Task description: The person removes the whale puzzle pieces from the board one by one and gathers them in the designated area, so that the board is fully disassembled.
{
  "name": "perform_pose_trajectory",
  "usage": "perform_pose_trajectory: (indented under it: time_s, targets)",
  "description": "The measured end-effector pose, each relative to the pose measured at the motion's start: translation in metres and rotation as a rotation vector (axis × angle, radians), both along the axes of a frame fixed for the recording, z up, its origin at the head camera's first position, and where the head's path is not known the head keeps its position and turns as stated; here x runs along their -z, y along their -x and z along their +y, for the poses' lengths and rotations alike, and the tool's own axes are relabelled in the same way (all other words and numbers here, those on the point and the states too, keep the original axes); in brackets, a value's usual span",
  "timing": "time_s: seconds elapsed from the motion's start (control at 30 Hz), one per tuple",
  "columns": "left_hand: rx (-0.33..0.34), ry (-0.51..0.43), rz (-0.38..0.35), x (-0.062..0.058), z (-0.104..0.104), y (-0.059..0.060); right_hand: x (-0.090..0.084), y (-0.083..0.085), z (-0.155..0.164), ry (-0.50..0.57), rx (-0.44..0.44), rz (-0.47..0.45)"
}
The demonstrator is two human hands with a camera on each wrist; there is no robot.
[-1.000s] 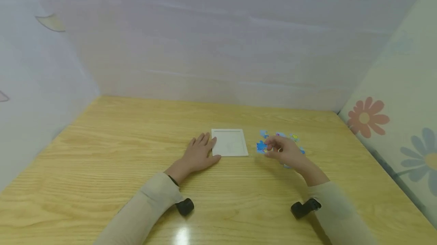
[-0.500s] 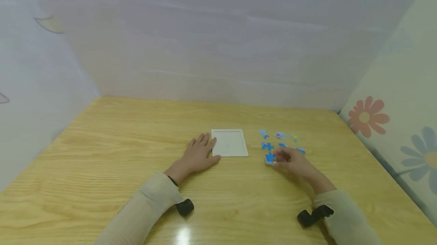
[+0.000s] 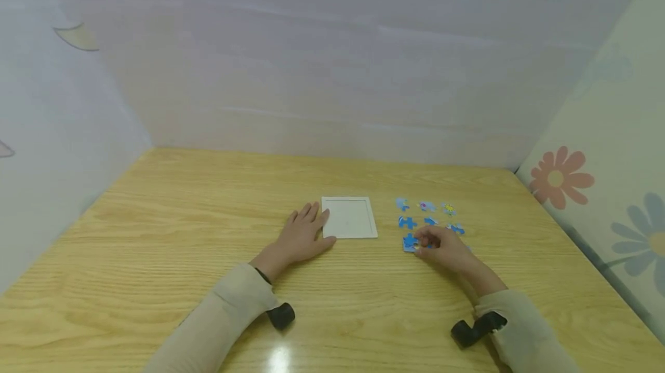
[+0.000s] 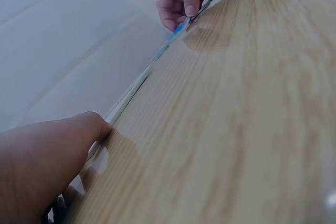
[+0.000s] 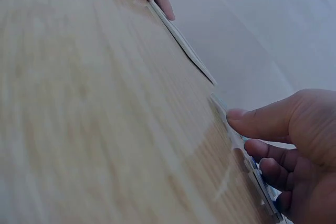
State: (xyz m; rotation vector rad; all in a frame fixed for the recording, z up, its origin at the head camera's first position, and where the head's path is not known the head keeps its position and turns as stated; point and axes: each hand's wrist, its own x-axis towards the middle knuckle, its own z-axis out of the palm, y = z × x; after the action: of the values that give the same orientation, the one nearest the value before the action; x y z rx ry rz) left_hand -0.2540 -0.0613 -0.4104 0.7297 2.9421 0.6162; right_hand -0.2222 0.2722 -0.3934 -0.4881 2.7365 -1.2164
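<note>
Lower right: right hand [image 5: 294, 145] fingertips pinch a blue puzzle piece [image 5: 257, 174] flat against the wooden counter [image 5: 94, 119].

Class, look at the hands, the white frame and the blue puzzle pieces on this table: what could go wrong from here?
1. The right hand works on one blue piece close to the other loose pieces; a careless lift might knock them out of their rows.
2. The left hand only rests against the white frame's edge, so the frame may slide if bumped.
3. The piece lies flat on the table, so fingertips could slip.
</note>
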Motion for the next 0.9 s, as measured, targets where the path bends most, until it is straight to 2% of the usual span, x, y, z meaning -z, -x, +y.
perform_pose_trajectory:
  time_s: [0.6,0.9]
  targets:
    - [-0.004,0.013,0.000,0.0015,0.0002,0.0006,0.0013,0.0005,-0.0017,-0.018,0.008,0.026]
    - [-0.002,0.012,0.007,-0.0001,0.0002,-0.0009,0.0010,-0.0001,0.0000,0.010,0.006,-0.001]
